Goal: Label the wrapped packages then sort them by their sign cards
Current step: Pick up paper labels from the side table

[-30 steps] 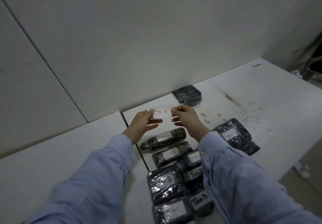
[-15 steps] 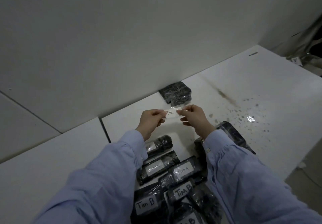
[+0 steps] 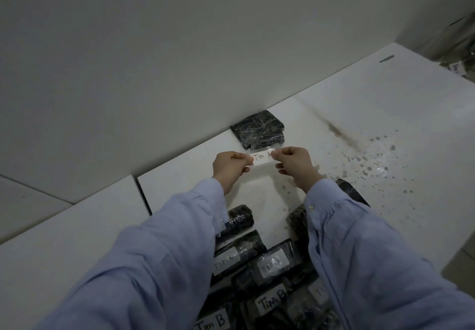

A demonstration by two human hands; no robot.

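Label (image 3: 261, 159) pinched between left hand (image 3: 228, 169) and right hand (image 3: 295, 164), stained white table (image 3: 385, 124), grey wall (image 3: 180, 47)

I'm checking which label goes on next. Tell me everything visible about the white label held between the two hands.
The label is a small white rectangular strip, paper by its look, with dark handwriting reading "Tim A", the A partly covered. The left hand and right hand pinch its ends, holding it stretched flat above the white table, just in front of an unlabelled black wrapped package by the wall. Whether it touches that package cannot be told.
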